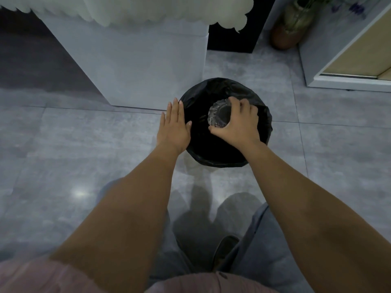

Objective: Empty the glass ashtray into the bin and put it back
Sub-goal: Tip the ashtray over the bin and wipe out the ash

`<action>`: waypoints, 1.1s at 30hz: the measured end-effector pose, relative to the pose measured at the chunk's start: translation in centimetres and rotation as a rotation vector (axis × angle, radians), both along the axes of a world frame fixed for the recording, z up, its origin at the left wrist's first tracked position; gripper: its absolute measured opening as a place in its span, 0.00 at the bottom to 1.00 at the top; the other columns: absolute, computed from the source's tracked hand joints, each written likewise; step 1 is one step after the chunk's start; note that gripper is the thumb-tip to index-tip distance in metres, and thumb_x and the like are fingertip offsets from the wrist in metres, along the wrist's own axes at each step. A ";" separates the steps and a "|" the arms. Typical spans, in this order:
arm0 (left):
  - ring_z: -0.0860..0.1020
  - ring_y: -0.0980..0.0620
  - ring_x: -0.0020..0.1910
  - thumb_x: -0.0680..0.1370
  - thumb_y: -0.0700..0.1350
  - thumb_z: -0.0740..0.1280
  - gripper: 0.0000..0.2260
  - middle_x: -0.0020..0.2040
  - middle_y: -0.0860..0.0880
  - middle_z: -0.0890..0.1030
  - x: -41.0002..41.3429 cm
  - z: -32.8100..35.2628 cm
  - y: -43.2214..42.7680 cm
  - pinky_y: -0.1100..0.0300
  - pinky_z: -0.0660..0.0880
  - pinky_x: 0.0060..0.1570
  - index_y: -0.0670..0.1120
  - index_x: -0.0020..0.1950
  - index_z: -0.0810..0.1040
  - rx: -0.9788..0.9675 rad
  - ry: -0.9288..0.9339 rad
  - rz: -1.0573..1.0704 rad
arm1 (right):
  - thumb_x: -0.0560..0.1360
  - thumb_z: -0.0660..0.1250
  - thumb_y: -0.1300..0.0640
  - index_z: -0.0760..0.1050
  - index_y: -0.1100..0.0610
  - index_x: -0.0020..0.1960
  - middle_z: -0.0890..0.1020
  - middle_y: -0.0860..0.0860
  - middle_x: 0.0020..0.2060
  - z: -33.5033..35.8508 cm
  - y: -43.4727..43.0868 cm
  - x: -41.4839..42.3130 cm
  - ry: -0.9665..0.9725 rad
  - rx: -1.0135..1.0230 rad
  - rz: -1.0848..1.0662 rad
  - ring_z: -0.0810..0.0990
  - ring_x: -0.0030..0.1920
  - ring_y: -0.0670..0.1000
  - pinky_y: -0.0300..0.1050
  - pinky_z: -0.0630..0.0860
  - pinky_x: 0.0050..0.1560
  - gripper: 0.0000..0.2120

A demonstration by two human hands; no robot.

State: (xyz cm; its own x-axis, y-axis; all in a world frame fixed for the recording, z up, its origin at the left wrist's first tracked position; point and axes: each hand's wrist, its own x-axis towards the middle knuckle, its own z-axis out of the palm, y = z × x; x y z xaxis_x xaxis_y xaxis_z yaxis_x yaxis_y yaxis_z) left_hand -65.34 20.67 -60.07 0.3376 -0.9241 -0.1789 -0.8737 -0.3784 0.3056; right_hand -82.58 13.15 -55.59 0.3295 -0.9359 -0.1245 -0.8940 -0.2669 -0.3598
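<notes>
A round bin (pixel 213 89) lined with a black bag stands on the grey tiled floor in front of me. Over its dark opening my right hand (pixel 239 123) grips the clear glass ashtray (pixel 219 113), which is tipped on its side with its hollow facing left. My left hand (pixel 174 125) is flat, fingers together and thumb out, resting at the bin's left rim and holding nothing. I cannot see what lies inside the bin.
A white block-shaped pedestal (pixel 148 60) stands just behind and left of the bin. A black panel (pixel 232 41) and a brown-green vase (pixel 289 26) are at the back right, a white cabinet (pixel 347 66) at the far right. My shoe (pixel 224 250) is below.
</notes>
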 end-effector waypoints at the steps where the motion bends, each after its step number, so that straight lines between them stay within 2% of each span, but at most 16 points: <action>1: 0.41 0.47 0.81 0.84 0.53 0.47 0.29 0.81 0.45 0.41 0.0 0.0 0.0 0.49 0.45 0.79 0.43 0.80 0.41 -0.004 0.005 0.003 | 0.64 0.71 0.32 0.58 0.52 0.78 0.63 0.62 0.74 -0.4 0.1 0.0 0.059 -0.044 0.029 0.64 0.71 0.66 0.61 0.64 0.70 0.50; 4: 0.42 0.47 0.81 0.84 0.51 0.48 0.29 0.81 0.45 0.41 0.1 -0.1 -0.1 0.49 0.45 0.79 0.43 0.81 0.41 -0.031 0.060 0.018 | 0.65 0.70 0.31 0.58 0.52 0.79 0.61 0.64 0.76 -0.9 0.5 -0.1 0.156 -0.073 0.062 0.62 0.72 0.67 0.62 0.63 0.71 0.50; 7: 0.46 0.48 0.81 0.84 0.48 0.51 0.28 0.82 0.46 0.43 0.2 0.0 -0.2 0.51 0.48 0.79 0.43 0.81 0.43 -0.111 0.242 0.055 | 0.65 0.68 0.30 0.59 0.51 0.78 0.61 0.63 0.75 -0.8 0.7 0.1 0.081 -0.121 -0.005 0.63 0.72 0.67 0.63 0.63 0.71 0.49; 10: 0.48 0.50 0.81 0.84 0.46 0.52 0.27 0.82 0.48 0.45 -0.2 0.2 -0.6 0.52 0.49 0.79 0.44 0.81 0.45 -0.157 0.368 0.139 | 0.65 0.68 0.30 0.58 0.51 0.79 0.61 0.63 0.75 -0.6 0.3 0.3 0.114 -0.123 0.020 0.63 0.72 0.67 0.62 0.64 0.71 0.49; 16: 0.46 0.49 0.81 0.85 0.43 0.50 0.26 0.82 0.45 0.47 -0.4 -0.6 -0.5 0.52 0.46 0.79 0.44 0.81 0.45 -0.191 0.332 0.169 | 0.66 0.68 0.31 0.61 0.49 0.78 0.61 0.65 0.75 -0.8 -0.1 0.4 0.172 -0.107 0.050 0.63 0.71 0.68 0.62 0.64 0.70 0.46; 19: 0.46 0.48 0.81 0.84 0.43 0.50 0.26 0.82 0.46 0.48 -0.4 -0.8 -0.6 0.51 0.47 0.79 0.44 0.81 0.45 -0.195 0.309 0.168 | 0.65 0.67 0.30 0.63 0.49 0.77 0.63 0.65 0.74 -0.9 0.2 0.5 0.119 -0.146 -0.016 0.65 0.70 0.68 0.63 0.65 0.69 0.45; 22: 0.45 0.47 0.81 0.84 0.44 0.49 0.26 0.82 0.45 0.48 -0.3 -0.9 -0.7 0.51 0.48 0.79 0.44 0.81 0.44 -0.190 0.298 0.157 | 0.65 0.69 0.30 0.64 0.50 0.77 0.63 0.66 0.74 -0.9 0.3 0.1 0.194 -0.114 0.059 0.65 0.70 0.69 0.62 0.65 0.69 0.45; 26: 0.45 0.47 0.81 0.84 0.44 0.49 0.26 0.82 0.45 0.47 -0.1 -1.0 -0.7 0.51 0.48 0.79 0.44 0.81 0.44 -0.188 0.285 0.154 | 0.65 0.67 0.30 0.64 0.48 0.76 0.62 0.65 0.75 -0.8 0.6 0.0 0.097 -0.166 -0.046 0.64 0.71 0.69 0.63 0.65 0.70 0.44; 29: 0.44 0.48 0.81 0.85 0.44 0.49 0.26 0.82 0.45 0.47 -0.4 -1.0 -0.7 0.52 0.47 0.79 0.44 0.81 0.44 -0.181 0.280 0.155 | 0.65 0.68 0.30 0.65 0.49 0.76 0.63 0.66 0.75 -0.9 0.7 -0.1 0.163 -0.132 0.039 0.65 0.70 0.70 0.63 0.65 0.70 0.44; 33: 0.45 0.48 0.81 0.85 0.44 0.50 0.26 0.82 0.46 0.47 -0.1 -1.2 -0.8 0.52 0.48 0.79 0.44 0.81 0.44 -0.192 0.289 0.157 | 0.65 0.66 0.29 0.63 0.48 0.76 0.62 0.64 0.75 -0.5 0.4 0.4 0.076 -0.157 -0.042 0.64 0.71 0.68 0.63 0.65 0.71 0.44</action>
State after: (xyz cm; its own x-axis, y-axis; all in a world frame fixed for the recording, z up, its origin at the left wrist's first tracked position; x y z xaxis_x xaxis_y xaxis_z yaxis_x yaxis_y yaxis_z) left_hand -65.48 19.88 -61.25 0.4386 -0.8912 -0.1156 -0.6773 -0.4123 0.6093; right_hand -82.16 13.59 -56.10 0.2851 -0.9585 0.0011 -0.9285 -0.2765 -0.2480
